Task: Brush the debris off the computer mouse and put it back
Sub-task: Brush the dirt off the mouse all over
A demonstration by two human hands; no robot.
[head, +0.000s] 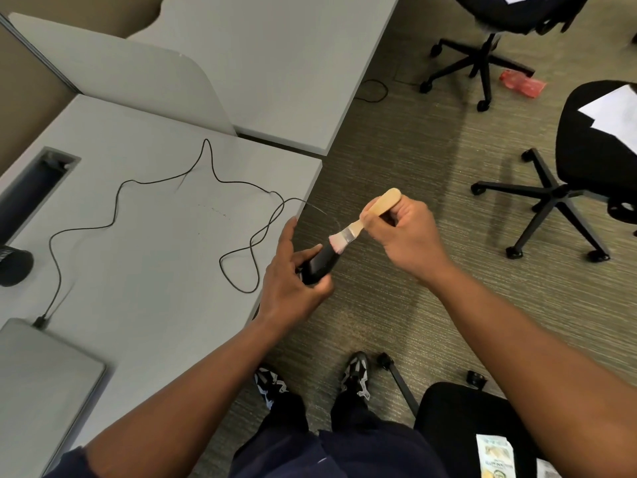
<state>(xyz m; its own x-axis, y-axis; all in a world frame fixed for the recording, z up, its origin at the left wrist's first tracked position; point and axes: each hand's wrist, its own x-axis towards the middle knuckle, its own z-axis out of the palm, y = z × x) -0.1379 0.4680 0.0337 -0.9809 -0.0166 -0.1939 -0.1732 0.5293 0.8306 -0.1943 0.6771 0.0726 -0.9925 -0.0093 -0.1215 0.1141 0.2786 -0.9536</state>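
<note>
Left hand (293,281) grips the glossy black computer mouse (319,265) just off the desk's (144,243) right edge; right hand (401,232) pinches a wooden-handled brush (365,219), pinkish bristles touching its tip.

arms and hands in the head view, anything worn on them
Both forearms are bare. The left hand and right hand show no gloves, and no rings or watch that I can make out. A dark navy sleeve edge shows on the upper left arm.

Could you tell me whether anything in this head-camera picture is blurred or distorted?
Head view: the pale bristles of the wooden-handled brush and the black computer mouse in the left hand look motion-smeared; the wide lens bends the grey desk edges; lighting is even, shadows soft.
</note>
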